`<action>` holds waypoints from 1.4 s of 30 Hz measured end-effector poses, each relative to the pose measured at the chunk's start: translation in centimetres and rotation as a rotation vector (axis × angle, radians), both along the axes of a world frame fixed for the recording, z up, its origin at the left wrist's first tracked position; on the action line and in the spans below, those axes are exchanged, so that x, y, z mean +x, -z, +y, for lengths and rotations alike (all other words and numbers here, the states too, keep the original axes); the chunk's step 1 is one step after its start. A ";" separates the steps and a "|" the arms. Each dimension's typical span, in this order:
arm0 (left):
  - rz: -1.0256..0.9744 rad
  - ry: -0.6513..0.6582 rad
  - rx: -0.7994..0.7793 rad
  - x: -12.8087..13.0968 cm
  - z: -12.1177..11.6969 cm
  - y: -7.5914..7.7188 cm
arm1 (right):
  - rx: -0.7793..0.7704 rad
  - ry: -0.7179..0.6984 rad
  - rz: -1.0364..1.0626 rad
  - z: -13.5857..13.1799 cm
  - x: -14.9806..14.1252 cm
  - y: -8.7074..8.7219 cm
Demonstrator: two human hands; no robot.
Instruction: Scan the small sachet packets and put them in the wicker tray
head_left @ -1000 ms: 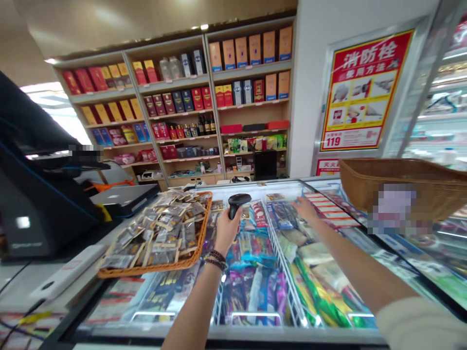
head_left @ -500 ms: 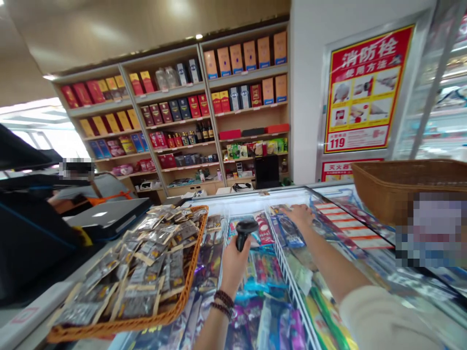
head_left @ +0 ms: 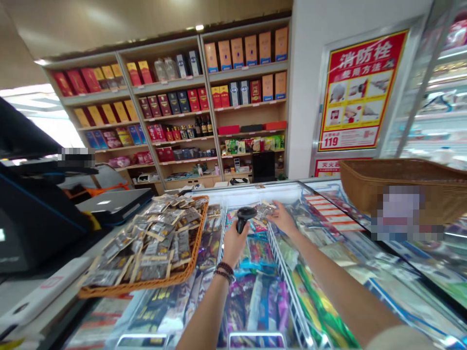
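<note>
My left hand [head_left: 234, 243] is wrapped round the handle of a black barcode scanner [head_left: 245, 214], its head pointing away from me. A beaded bracelet is on that wrist. Just right of the scanner, my right hand [head_left: 285, 219] grips the edge of a small clear packet [head_left: 265, 212] with dark contents and pale edges. Both hands are above the freezer chest [head_left: 272, 188], where white wire dividers [head_left: 282, 272] part rows of colourful wrapped packs [head_left: 259, 253]. An orange-brown wicker tray [head_left: 199, 243] to the left is heaped with similar clear packets [head_left: 160, 243].
A brown wicker basket [head_left: 401, 170] stands on the freezer's right side. Dark counter equipment [head_left: 25, 218] and a flat grey device [head_left: 116, 201] are on the left, with a person [head_left: 105, 180] behind. Boxed goods fill the back shelves [head_left: 211, 121].
My right hand has moved left from over the right-hand compartment, bringing a clear packet beside the scanner. My left hand still holds the scanner, slightly higher in view. The view has shifted slightly.
</note>
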State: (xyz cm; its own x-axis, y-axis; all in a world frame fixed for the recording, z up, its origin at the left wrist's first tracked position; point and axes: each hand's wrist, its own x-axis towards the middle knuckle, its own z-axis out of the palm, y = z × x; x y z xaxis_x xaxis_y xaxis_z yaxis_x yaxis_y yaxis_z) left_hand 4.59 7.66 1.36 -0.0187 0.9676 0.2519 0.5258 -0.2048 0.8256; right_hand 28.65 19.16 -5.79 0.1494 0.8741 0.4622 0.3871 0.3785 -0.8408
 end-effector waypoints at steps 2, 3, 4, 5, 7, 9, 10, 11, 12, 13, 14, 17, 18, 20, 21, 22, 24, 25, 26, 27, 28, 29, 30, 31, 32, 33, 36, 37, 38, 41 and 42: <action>0.019 0.014 0.021 -0.1 -0.5 0.0 | -0.022 -0.032 0.077 -1.9 -0.9 0.3; 0.035 0.020 0.037 -0.1 -0.9 -0.1 | -0.031 -0.042 0.106 -2.8 -1.3 0.4; 0.052 0.027 0.055 -0.2 -1.3 -0.2 | -0.028 -0.042 0.128 -3.6 -1.7 0.4; 0.064 0.037 0.071 -0.2 -1.8 -0.3 | -0.016 -0.039 0.148 -4.4 -2.1 0.4; 0.076 0.058 0.093 -0.2 -2.6 -0.6 | 0.016 -0.028 0.183 -5.8 -2.7 0.3; 0.075 0.074 0.098 -0.1 -3.2 -0.9 | 0.049 -0.009 0.189 -6.8 -3.1 0.0; 0.069 0.079 0.101 -0.1 -3.4 -1.0 | 0.062 0.002 0.178 -7.2 -3.2 -0.2; 0.060 0.084 0.103 0.0 -3.6 -1.1 | 0.073 0.015 0.159 -7.5 -3.3 -0.4; 0.045 0.090 0.104 0.0 -3.7 -1.1 | 0.083 0.033 0.137 -7.7 -3.4 -0.6; 0.025 0.094 0.103 0.0 -3.7 -1.1 | 0.092 0.055 0.118 -7.9 -3.4 -0.7; 0.002 0.098 0.100 -0.1 -3.8 -1.1 | 0.101 0.079 0.103 -8.0 -3.4 -0.9; -0.059 0.104 0.093 -0.1 -3.9 -1.0 | 0.110 0.139 0.093 -8.2 -3.3 -1.1; -0.072 0.107 0.095 -0.2 -3.9 -1.0 | 0.107 0.148 0.094 -8.2 -3.3 -1.2; -0.084 0.116 0.098 -0.2 -4.0 -0.9 | 0.093 0.156 0.092 -8.3 -3.4 -1.3; -0.085 0.119 0.098 -0.1 -4.0 -1.0 | 0.086 0.159 0.090 -8.3 -3.4 -1.4; -0.085 0.119 0.098 -0.1 -4.0 -1.0 | 0.080 0.163 0.087 -8.3 -3.4 -1.4; -0.080 0.117 0.097 -0.1 -4.0 -1.0 | 0.077 0.169 0.081 -8.4 -3.4 -1.4; -0.077 0.115 0.098 -0.1 -4.0 -0.9 | 0.080 0.174 0.078 -8.4 -3.4 -1.4; -0.077 0.114 0.100 -0.1 -4.0 -0.9 | 0.081 0.180 0.075 -8.4 -3.4 -1.4; -0.080 0.114 0.102 -0.1 -3.9 -0.8 | 0.081 0.185 0.072 -8.4 -3.4 -1.5; -0.085 0.115 0.105 -0.1 -3.9 -0.8 | 0.080 0.189 0.069 -8.5 -3.4 -1.5; -0.093 0.119 0.108 0.0 -3.8 -0.7 | 0.079 0.192 0.066 -8.5 -3.4 -1.5; -0.101 0.125 0.111 0.0 -3.7 -0.6 | 0.079 0.191 0.064 -8.5 -3.4 -1.6; -0.108 0.132 0.114 0.0 -3.7 -0.5 | 0.079 0.191 0.061 -8.6 -3.3 -1.6; -0.113 0.139 0.117 0.0 -3.6 -0.5 | 0.080 0.192 0.056 -8.6 -3.3 -1.6; -0.113 0.145 0.119 -0.1 -3.6 -0.4 | 0.081 0.194 0.052 -8.6 -3.3 -1.6; -0.104 0.150 0.120 -0.1 -3.5 -0.4 | 0.082 0.209 0.046 -8.5 -3.3 -1.5; -0.100 0.150 0.118 -0.1 -3.4 -0.4 | 0.079 0.215 0.049 -8.5 -3.3 -1.5; -0.097 0.149 0.114 -0.1 -3.4 -0.4 | 0.073 0.220 0.052 -8.5 -3.3 -1.5; -0.100 0.146 0.103 -0.1 -3.4 -0.3 | 0.055 0.223 0.058 -8.5 -3.4 -1.6; -0.105 0.146 0.103 0.0 -3.5 -0.3 | 0.054 0.219 0.059 -8.5 -3.4 -1.6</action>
State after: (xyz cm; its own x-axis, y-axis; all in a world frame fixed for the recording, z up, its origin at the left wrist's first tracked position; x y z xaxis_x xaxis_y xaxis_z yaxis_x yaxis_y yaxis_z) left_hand 4.56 4.20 1.67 0.0883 0.9310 0.3542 0.3970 -0.3590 0.8447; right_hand 25.22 10.67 -4.14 0.3607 0.7923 0.4921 0.4159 0.3357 -0.8452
